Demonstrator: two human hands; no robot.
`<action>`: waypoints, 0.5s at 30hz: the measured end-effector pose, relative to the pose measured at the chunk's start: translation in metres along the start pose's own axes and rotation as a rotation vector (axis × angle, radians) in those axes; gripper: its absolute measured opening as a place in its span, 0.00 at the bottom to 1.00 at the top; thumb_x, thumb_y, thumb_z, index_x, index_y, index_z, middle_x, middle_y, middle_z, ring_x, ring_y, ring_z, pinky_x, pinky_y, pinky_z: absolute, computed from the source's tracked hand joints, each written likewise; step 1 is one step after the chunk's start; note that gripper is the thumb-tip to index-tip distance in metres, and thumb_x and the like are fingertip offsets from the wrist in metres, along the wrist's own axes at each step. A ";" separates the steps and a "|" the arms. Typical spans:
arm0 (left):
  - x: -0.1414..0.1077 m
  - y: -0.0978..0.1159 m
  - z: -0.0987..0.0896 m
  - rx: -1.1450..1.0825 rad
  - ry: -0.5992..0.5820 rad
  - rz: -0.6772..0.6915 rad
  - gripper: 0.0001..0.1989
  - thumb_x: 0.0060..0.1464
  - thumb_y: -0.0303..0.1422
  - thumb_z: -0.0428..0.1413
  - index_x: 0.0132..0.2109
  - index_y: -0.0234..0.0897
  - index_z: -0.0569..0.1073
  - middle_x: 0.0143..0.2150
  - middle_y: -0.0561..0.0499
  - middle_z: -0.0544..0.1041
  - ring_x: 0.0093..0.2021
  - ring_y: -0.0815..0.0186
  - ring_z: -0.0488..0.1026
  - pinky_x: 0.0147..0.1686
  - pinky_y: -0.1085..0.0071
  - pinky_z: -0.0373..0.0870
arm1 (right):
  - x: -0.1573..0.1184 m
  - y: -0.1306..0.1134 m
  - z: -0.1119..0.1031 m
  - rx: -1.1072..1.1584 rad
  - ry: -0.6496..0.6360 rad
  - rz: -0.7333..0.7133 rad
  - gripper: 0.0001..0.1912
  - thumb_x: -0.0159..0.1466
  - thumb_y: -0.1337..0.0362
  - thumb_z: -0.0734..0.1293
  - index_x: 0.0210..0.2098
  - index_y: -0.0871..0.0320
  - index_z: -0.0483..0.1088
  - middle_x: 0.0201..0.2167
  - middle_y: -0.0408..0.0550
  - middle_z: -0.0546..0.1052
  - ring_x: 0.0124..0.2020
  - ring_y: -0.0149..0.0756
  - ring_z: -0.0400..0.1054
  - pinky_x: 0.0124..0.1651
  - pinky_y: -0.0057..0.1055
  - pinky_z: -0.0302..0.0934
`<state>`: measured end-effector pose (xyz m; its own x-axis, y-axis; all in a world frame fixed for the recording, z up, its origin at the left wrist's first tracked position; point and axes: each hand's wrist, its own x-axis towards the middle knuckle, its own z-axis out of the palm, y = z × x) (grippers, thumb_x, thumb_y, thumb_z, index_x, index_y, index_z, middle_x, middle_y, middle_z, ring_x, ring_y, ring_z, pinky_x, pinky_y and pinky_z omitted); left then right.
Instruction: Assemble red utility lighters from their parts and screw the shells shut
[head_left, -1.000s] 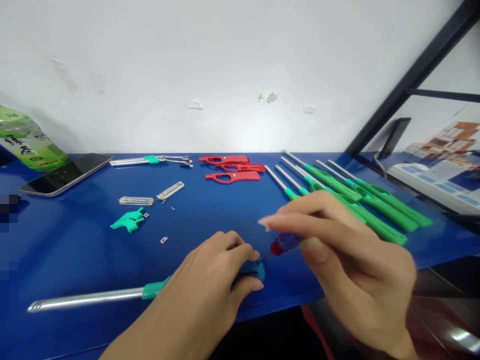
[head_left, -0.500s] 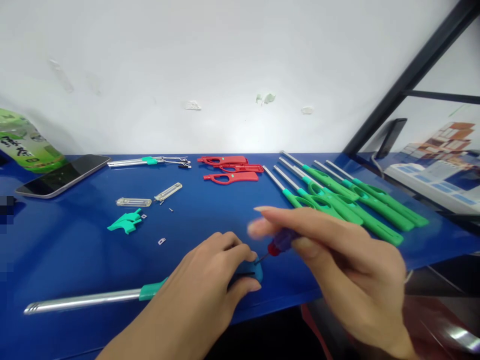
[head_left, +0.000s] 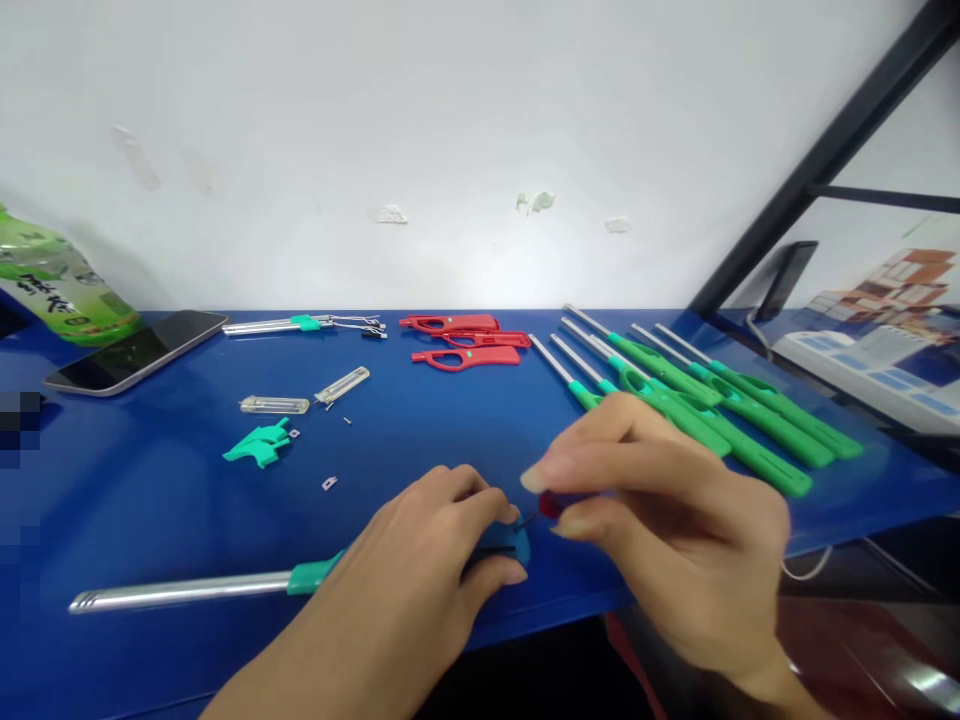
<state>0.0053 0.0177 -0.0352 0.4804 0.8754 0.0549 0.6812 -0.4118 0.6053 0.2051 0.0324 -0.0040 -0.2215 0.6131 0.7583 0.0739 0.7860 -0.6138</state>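
My left hand (head_left: 442,540) is wrapped round the blue handle of a long-nosed gas lighter (head_left: 187,592), pressing it down near the table's front edge. The lighter's silver tube points left, past a teal collar; most of its handle is hidden under my palm. In my right hand (head_left: 660,510) is a small screwdriver (head_left: 551,503) with a red and dark handle, pinched between thumb and fingers. Its thin shaft slants down to the right end of the blue handle, where the tip appears to touch.
Several green lighters (head_left: 757,440) lie at the right, with red handle shells (head_left: 480,356) at the back. Left of centre are clear fuel tanks (head_left: 274,405), teal triggers (head_left: 259,443) and tiny metal bits (head_left: 330,483). A phone (head_left: 139,350), a bottle (head_left: 67,285) and silver tubes (head_left: 270,326) lie farther back.
My right hand's fingers have curled in from a more stretched pose and now pinch the screwdriver near its red part. My left hand still holds the lighter; the view has shifted slightly.
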 end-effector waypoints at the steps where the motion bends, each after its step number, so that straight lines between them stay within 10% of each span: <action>1: 0.000 0.001 0.000 -0.003 0.000 -0.006 0.12 0.65 0.29 0.63 0.53 0.49 0.81 0.54 0.50 0.82 0.52 0.53 0.80 0.56 0.53 0.77 | 0.000 0.002 0.001 -0.019 0.027 -0.009 0.14 0.66 0.71 0.78 0.48 0.48 0.85 0.33 0.43 0.83 0.33 0.37 0.73 0.33 0.35 0.73; 9: 0.001 0.004 -0.004 -0.032 -0.034 -0.021 0.12 0.65 0.28 0.64 0.53 0.47 0.80 0.53 0.51 0.80 0.56 0.52 0.78 0.64 0.46 0.72 | -0.005 -0.003 -0.005 -0.054 -0.035 0.008 0.16 0.74 0.68 0.68 0.58 0.51 0.82 0.49 0.48 0.86 0.47 0.43 0.81 0.45 0.40 0.77; 15: 0.000 0.003 -0.005 -0.033 -0.045 -0.017 0.12 0.66 0.28 0.62 0.54 0.47 0.80 0.54 0.50 0.79 0.54 0.52 0.78 0.63 0.46 0.73 | -0.002 -0.001 0.002 -0.058 0.073 0.022 0.15 0.69 0.70 0.74 0.51 0.47 0.85 0.34 0.44 0.80 0.34 0.38 0.74 0.34 0.36 0.73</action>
<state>0.0043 0.0180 -0.0294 0.4940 0.8694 0.0094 0.6712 -0.3882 0.6316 0.2036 0.0303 -0.0051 -0.1480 0.6326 0.7602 0.1346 0.7744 -0.6182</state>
